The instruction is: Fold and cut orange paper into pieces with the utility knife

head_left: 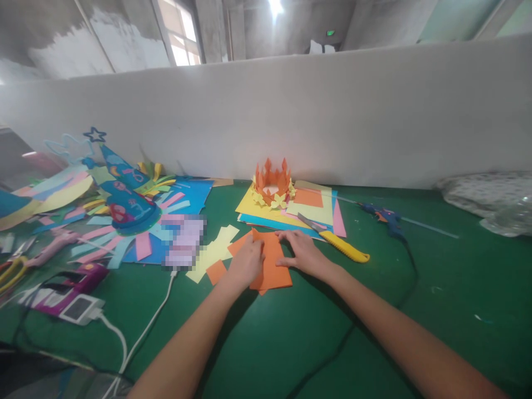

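Orange paper (275, 260) under both hands, knife (346, 247) awfully close
My left hand (248, 261) is curled on the paper, can't tell if it's pinching; my right hand (306, 254) is spread at its right edge. Blade (310, 223) sits just beyond, so reaching forward carelessly could nick me.

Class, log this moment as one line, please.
Left hand: on orange rectangular paper; right hand: at its right edge; beyond: spiky orange paper crown, yellow-handled cutter
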`<state>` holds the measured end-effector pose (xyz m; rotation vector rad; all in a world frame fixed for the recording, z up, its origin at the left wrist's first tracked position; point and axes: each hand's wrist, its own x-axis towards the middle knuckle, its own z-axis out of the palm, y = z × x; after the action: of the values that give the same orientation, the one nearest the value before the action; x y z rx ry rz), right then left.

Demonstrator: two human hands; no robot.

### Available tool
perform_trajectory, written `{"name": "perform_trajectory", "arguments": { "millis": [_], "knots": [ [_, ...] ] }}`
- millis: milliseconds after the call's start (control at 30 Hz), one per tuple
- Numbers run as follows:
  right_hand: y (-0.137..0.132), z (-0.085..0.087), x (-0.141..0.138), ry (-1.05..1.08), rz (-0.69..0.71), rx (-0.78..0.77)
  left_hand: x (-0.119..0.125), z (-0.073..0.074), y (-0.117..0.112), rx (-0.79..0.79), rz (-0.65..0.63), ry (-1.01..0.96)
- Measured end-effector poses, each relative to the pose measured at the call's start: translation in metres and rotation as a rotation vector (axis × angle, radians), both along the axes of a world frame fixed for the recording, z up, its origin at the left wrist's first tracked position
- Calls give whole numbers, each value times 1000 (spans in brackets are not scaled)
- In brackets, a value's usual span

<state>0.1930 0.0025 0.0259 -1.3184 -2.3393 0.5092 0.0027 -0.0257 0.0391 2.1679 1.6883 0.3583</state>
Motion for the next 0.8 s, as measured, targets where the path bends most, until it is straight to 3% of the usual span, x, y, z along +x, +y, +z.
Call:
{"name": "perform_trajectory", "arguments": {
  "millis": [233, 433, 567, 633, 800],
  "knots": [
    [-10, 6, 9, -55, 55, -15, -1, -1, 1, -5, 11, 31],
    [-38, 21, 18, -138, 76, -98, 0, 1, 0, -13, 35, 14],
    [-50, 22, 22, -131, 79, -99, -1, -1, 1, -2, 52, -33],
    [-48, 18, 29, -112, 42, -33, -2, -1, 1, 14, 58, -72],
    [-26, 7, 67, -137, -235, 314, -4, 5, 3, 90, 134, -185]
  ]
}}
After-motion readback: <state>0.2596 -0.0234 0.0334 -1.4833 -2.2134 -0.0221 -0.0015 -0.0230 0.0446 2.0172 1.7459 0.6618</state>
